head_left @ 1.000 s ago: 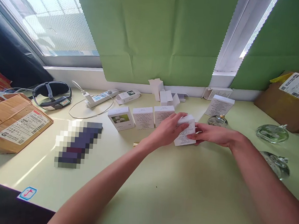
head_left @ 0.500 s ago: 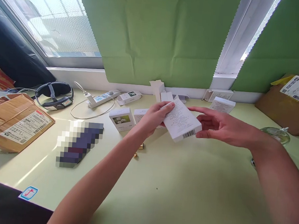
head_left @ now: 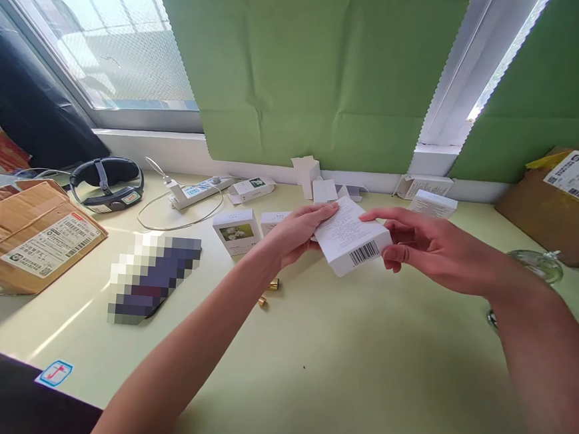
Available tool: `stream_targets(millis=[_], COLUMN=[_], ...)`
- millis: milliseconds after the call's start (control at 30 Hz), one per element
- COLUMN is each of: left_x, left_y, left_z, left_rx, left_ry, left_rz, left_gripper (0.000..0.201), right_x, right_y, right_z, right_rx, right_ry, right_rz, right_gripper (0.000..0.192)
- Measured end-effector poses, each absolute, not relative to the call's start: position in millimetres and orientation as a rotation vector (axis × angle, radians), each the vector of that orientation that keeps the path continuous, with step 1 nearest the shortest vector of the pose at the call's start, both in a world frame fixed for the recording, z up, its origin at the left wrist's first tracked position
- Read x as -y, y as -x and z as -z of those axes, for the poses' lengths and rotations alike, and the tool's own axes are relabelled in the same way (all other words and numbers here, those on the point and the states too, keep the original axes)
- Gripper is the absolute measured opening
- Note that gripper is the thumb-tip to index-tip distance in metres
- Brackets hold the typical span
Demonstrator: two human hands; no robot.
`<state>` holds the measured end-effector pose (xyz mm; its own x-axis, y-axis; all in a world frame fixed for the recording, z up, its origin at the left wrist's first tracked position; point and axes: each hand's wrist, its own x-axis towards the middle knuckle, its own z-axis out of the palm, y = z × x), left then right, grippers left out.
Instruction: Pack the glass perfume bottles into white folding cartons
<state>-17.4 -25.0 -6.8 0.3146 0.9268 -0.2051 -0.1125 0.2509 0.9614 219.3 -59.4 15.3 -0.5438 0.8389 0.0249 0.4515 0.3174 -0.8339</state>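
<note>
A small white carton point(head_left: 351, 232) with fine print and a barcode is held tilted above the table. My left hand point(head_left: 301, 231) grips its left side, thumb on the printed face and fingers underneath. At the right end is my right hand point(head_left: 417, 247), its index finger on the upper edge and its thumb by the barcode end; the other fingers are curled. Behind my left wrist a white box with a flower picture point(head_left: 237, 233) stands upright, beside another white box point(head_left: 272, 221) partly hidden by the hand. Small gold-coloured pieces point(head_left: 274, 285) lie below my left forearm.
Opened white cartons point(head_left: 307, 175) lie along the back, and another white box point(head_left: 433, 203) sits behind my right hand. A power strip point(head_left: 198, 193), a headset point(head_left: 106, 186), a pixelated dark object point(head_left: 157, 280) and a cardboard parcel point(head_left: 32, 237) are left. A glass vessel point(head_left: 536, 263) and brown carton point(head_left: 555, 211) are right.
The carton has tipped so its barcode end shows more. My right index finger has come onto its upper edge, while my left hand keeps its grip.
</note>
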Motion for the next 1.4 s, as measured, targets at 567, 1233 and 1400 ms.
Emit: stream_targets(millis=[567, 1233, 1400], left_x=[38.7, 43.2, 37.9], left_y=[-16.5, -22.7, -21.3], left_z=[59.9, 101.1, 108.8], left_rx=[-0.528, -0.346, -0.257], left_ry=[-0.809, -0.594, -0.61], left_rz=[-0.291, -0.223, -0.091], left_gripper=[0.039, 0.048, 0.054], right_x=[62.9, 41.8, 43.8], right_y=[-221.4, -200.6, -211.6], right_z=[-24.5, 12.4, 8.6], right_rx=[2.032, 1.559, 1.791], right_ry=[1.144, 1.163, 1.322], right_rz=[-1.138, -2.057, -1.691], right_gripper=[0.039, 0.053, 0.046])
